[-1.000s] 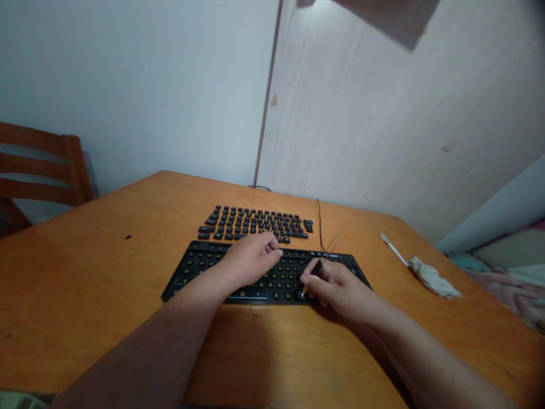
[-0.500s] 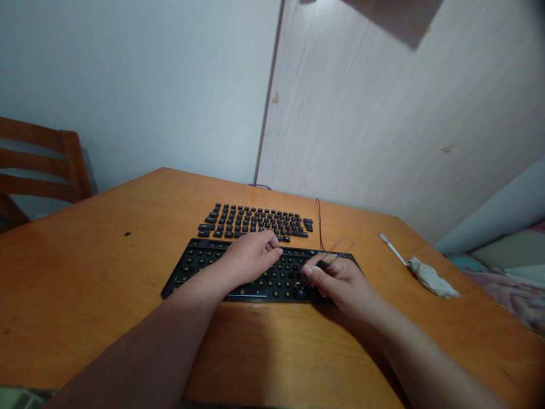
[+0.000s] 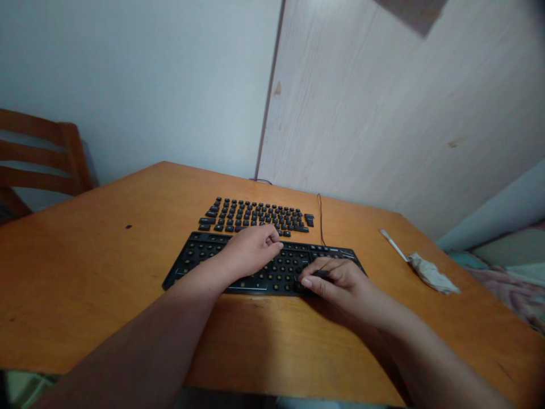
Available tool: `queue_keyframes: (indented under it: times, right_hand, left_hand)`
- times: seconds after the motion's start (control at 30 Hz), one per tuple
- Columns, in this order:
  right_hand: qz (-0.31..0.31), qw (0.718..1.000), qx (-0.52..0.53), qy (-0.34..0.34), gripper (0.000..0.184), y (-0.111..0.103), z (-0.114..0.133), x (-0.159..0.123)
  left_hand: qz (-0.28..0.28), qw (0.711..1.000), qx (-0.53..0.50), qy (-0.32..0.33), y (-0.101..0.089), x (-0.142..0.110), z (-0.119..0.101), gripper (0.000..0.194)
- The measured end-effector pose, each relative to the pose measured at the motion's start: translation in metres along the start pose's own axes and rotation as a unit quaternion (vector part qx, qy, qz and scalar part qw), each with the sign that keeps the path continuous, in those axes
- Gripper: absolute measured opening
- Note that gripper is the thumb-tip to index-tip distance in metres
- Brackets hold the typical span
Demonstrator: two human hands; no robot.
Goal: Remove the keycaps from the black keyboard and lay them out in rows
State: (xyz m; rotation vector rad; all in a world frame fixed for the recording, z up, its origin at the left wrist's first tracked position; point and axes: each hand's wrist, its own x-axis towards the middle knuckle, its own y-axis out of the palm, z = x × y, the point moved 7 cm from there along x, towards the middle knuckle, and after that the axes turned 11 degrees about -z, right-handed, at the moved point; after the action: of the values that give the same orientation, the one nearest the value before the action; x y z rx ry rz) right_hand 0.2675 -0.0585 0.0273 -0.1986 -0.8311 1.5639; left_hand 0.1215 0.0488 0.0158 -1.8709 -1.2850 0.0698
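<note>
A black keyboard frame [image 3: 200, 255] with its keycaps taken off lies on the orange wooden table [image 3: 106, 272]. My left hand [image 3: 251, 253] rests on the frame's middle, fingers curled in a loose fist. My right hand [image 3: 336, 281] sits at the frame's lower right, fingers pinched around a thin dark wire tool [image 3: 323, 273] whose tip touches the frame. The removed black keycaps [image 3: 255, 216] lie in rows just behind the keyboard.
A thin black cable [image 3: 320, 218] runs from the keyboard toward the wall. A white stick and a crumpled cloth [image 3: 430, 272] lie at the right of the table. A wooden chair [image 3: 42, 153] stands at the left. A pale wooden panel rises behind.
My right hand has lowered the wire tool from a raised tilt to lie low against the keyboard frame. The left hand has stayed put.
</note>
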Motion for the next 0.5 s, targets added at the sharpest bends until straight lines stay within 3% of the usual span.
queue_keyframes:
  times: [0.3,0.5]
  right_hand:
    - [0.052,0.998,-0.020,-0.033,0.021,-0.0025,0.0019,0.0001]
    - [0.045,0.998,-0.023,-0.044,0.021,-0.0057,-0.0050,0.0029]
  left_hand:
    - [0.003,1.000,0.007,0.003,-0.0003,0.0001,-0.0021,0.016]
    - [-0.005,1.000,0.004,0.010,0.0004,0.0004,-0.0015,0.017]
